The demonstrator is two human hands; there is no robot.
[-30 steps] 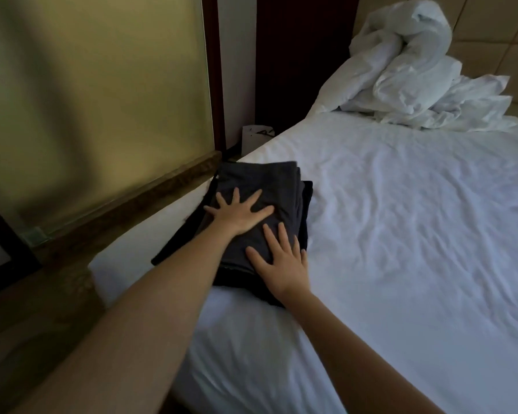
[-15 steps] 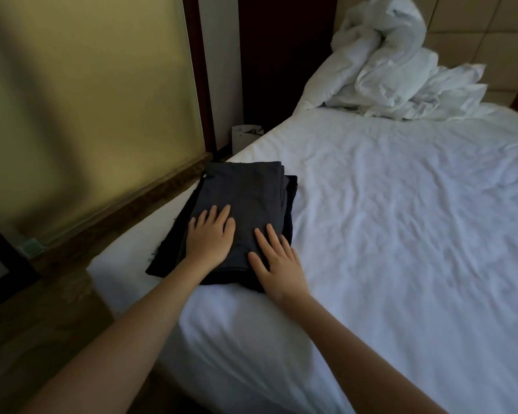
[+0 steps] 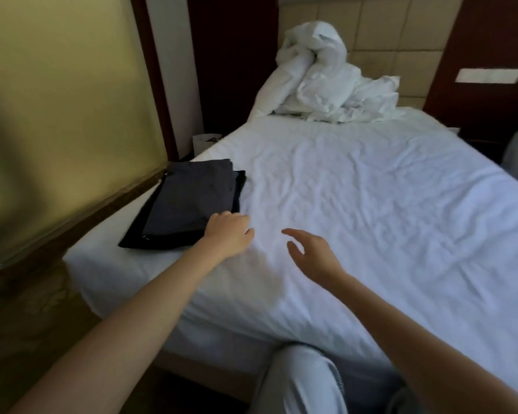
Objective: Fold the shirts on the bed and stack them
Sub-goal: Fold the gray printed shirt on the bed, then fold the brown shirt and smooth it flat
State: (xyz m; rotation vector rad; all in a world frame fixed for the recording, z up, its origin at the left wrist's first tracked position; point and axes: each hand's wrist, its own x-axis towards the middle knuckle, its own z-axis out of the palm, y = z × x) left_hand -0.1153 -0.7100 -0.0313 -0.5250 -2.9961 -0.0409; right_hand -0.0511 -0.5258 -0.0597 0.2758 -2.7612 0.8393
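A stack of folded shirts lies near the left front corner of the bed (image 3: 371,204): a dark grey shirt (image 3: 189,198) on top of a black one (image 3: 138,239) whose edges stick out around it. My left hand (image 3: 229,233) hovers at the stack's near right corner with loosely curled fingers and holds nothing. My right hand (image 3: 311,255) floats above the bare white sheet to the right of the stack, fingers spread and relaxed, empty.
A crumpled white duvet (image 3: 320,82) is heaped at the head of the bed against the padded headboard. A yellowish wall panel (image 3: 57,115) runs close along the bed's left side. A white bag (image 3: 205,143) stands on the floor there. My knee (image 3: 305,380) is at the bed's front edge.
Both hands have lifted off the folded stack and drawn back to the right. The view has swung right, so the stack now sits further left.
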